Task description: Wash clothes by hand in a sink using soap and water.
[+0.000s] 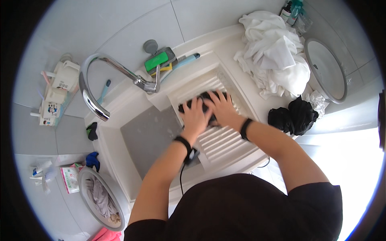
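Observation:
Both hands press on a bunched black cloth [206, 96] on the ribbed washboard [224, 146] built into the white laundry sink. My left hand [194, 118] lies over the cloth's left part, its fingers spread and bent across it. Beside it, my right hand [222, 109] grips the right part, slightly farther from me; the thumbs nearly meet. Much of the cloth is hidden under the hands, which look slightly blurred. To the left of the washboard is the grey-looking sink basin [144, 138], under the curved chrome faucet [90, 99].
White fabric [271, 57] is heaped on the right ledge, near black cloth bundles [292, 117] and a grey-rimmed basin [327, 72]. A green-topped soap holder [156, 61] and blue-handled brush [185, 61] sit behind the faucet. Lower left, another basin [120, 223] holds greyish cloth.

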`<action>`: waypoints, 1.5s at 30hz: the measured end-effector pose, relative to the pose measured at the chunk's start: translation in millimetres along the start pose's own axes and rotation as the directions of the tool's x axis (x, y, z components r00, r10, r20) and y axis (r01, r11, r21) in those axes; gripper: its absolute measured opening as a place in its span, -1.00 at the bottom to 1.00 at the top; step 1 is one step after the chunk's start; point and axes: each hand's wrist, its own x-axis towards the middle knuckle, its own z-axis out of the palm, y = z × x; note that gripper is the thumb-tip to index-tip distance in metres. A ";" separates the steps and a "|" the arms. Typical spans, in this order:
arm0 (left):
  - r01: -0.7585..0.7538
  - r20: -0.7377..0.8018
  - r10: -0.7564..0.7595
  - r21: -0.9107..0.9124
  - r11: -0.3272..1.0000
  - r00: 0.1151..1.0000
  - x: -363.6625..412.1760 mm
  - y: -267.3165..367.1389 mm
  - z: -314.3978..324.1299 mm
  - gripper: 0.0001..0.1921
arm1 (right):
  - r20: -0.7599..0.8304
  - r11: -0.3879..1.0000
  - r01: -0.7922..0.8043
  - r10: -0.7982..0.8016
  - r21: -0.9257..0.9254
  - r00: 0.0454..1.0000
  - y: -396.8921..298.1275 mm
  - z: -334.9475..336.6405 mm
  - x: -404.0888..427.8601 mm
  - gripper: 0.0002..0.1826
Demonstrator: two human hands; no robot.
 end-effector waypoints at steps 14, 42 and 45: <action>-0.161 0.120 0.149 0.104 0.981 0.982 -35.5 13.9 -13.8 -0.17 | -0.063 0.991 0.076 -0.069 0.114 0.996 -11.7 0.6 -46.1 0.16; -0.086 0.301 0.079 0.010 0.996 0.950 0.3 -16.2 -55.1 0.02 | 0.014 0.982 -0.045 0.043 0.182 0.999 42.1 -8.6 -25.5 -0.05; 0.106 0.222 -0.079 -0.116 0.988 0.972 -27.6 -37.7 -52.6 -0.05 | 0.046 0.940 -0.130 0.122 0.315 0.991 39.9 -17.2 -42.4 -0.15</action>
